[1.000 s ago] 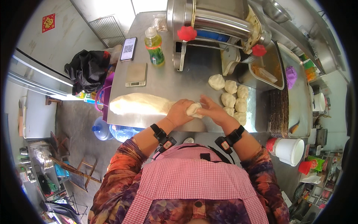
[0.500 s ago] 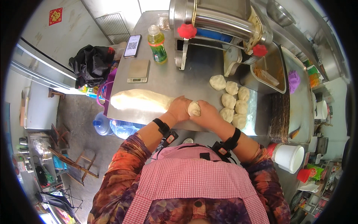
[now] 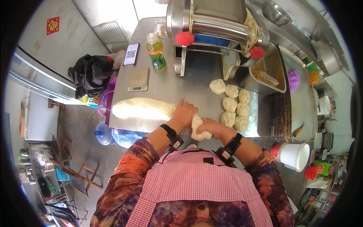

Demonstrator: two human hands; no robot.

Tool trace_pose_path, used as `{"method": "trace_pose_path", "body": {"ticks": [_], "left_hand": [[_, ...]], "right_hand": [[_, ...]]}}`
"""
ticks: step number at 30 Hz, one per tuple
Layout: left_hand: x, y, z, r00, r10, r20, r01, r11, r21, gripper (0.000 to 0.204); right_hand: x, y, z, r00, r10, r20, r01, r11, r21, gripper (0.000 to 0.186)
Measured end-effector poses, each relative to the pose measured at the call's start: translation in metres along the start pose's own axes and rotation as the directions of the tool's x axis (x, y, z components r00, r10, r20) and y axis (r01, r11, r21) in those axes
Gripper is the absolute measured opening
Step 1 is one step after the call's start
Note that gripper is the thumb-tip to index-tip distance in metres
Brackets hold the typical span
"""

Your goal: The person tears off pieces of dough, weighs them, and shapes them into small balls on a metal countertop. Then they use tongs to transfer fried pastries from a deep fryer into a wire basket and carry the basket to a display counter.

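A long pale log of dough (image 3: 141, 108) lies along the front of the steel table, its right end under my left hand (image 3: 184, 114). The fingers of that hand are wrapped round the end of the log. My right hand (image 3: 212, 128) grips a piece of dough (image 3: 198, 128) that hangs at the table's front edge. This piece stretches up to my left hand; whether it still joins the log is hidden by the fingers. Several round dough balls (image 3: 229, 104) sit in two rows to the right of my hands.
A dough roller machine (image 3: 219, 28) with red knobs stands at the back. Beside the log are a small scale (image 3: 138, 79), a bottle of yellow-green liquid (image 3: 155, 53) and a phone (image 3: 131, 55). At right are a steel pan (image 3: 264, 77), stacked trays (image 3: 281, 113) and a white bucket (image 3: 297, 157).
My right hand has moved down and slightly right, away from my left. The dough between them, a small knob before, now shows as a longer stretched piece.
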State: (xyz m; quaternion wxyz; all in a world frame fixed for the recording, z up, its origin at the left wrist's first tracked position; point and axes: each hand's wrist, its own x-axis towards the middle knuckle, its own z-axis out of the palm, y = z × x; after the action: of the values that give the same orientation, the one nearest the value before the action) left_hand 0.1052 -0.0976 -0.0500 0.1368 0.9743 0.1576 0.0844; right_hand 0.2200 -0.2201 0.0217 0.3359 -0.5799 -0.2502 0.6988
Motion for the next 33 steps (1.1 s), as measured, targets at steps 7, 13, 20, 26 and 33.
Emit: {"method": "trace_pose_path", "body": {"ticks": [7,13,20,26,33], "left_hand": [[0.005,-0.015,-0.014,0.99,-0.075,-0.12,-0.009,0.813,-0.582,0.044],[-0.017,-0.019,-0.061,0.917,-0.178,0.357,0.277,-0.36,-0.891,0.043],[-0.006,-0.171,-0.073,0.72,-0.693,-0.045,0.474,0.538,-0.697,0.047],[-0.009,-0.236,-0.069,0.661,-0.475,-0.582,0.608,0.793,0.043,0.045],[-0.018,-0.074,-0.055,0.989,0.129,0.077,-0.067,0.838,-0.541,0.064]], "right_hand": [[-0.05,-0.074,-0.008,0.84,-0.542,-0.017,0.542,0.839,0.057,0.056],[0.003,-0.056,0.027,0.696,-0.707,-0.122,0.414,0.534,-0.737,0.084],[0.014,-0.038,0.017,0.737,-0.638,-0.223,0.255,0.568,-0.782,0.077],[0.033,0.004,0.015,0.736,-0.552,-0.391,0.122,0.677,-0.726,0.047],[0.043,0.018,0.024,0.561,-0.71,-0.426,0.226,0.626,-0.746,0.024]]}}
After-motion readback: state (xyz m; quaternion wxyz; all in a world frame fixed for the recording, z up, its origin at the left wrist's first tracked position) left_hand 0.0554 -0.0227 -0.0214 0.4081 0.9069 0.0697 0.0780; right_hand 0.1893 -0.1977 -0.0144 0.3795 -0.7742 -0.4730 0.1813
